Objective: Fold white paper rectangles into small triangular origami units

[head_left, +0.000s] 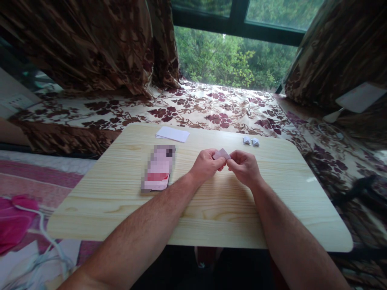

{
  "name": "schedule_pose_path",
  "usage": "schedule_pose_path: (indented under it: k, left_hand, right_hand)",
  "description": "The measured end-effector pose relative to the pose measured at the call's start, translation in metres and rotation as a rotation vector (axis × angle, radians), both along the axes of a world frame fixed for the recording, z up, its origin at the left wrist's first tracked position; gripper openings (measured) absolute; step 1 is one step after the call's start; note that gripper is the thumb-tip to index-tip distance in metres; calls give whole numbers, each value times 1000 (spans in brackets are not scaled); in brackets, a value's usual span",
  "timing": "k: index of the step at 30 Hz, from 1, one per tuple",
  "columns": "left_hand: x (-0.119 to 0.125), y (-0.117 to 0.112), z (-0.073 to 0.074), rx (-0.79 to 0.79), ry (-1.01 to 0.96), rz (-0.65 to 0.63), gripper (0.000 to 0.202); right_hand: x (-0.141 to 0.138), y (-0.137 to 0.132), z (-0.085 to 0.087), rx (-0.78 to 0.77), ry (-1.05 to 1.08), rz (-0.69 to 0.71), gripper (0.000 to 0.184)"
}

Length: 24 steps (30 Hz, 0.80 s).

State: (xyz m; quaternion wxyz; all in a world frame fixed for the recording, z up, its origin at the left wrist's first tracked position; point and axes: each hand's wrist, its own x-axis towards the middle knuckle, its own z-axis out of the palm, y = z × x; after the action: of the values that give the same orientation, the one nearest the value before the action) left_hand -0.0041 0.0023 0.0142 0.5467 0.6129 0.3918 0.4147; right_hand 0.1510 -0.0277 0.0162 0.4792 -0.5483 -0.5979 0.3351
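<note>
A small folded piece of paper (223, 154), pale and pointed at the top, is pinched between my two hands above the wooden table (211, 217). My left hand (208, 164) grips its left side, thumb lying across the front. On the right edge, the thumb and fingers of my right hand (244, 166) are closed; the lower part of the paper is hidden by the fingers. Two small folded paper shapes (251, 141) sit side by side beyond my right hand. To the far left lies a stack of white paper sheets (173, 134).
A pink phone (158, 167), partly pixelated, lies on the table left of my hands. Behind the table is a ledge with a floral cloth (217, 108) below a window. A white lamp (359, 97) stands at the right. White cables (45, 229) hang at the lower left.
</note>
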Motion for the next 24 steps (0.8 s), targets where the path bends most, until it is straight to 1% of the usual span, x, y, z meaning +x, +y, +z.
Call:
schedule_pose_path:
  k: [4, 9, 11, 15, 19, 24]
  left_hand:
    - [1, 0, -3, 17, -21, 12, 14]
    - [3, 0, -4, -87, -116, 11, 19]
    - [3, 1, -4, -89, -112, 34, 18]
    - [2, 2, -7, 28, -11, 81, 17]
    - [1, 1, -10, 178, 103, 123, 18]
    - [1, -5, -5, 328, 258, 195, 17]
  right_hand:
    - [1, 1, 0, -1, -4, -23, 8]
    - [4, 3, 0, -27, 80, -34, 9]
    - [4, 3, 0, -41, 97, -23, 9]
    - [3, 2, 1, -57, 89, 13, 8]
    - [1, 2, 1, -35, 17, -4, 9]
    - [0, 1, -3, 8, -127, -59, 9]
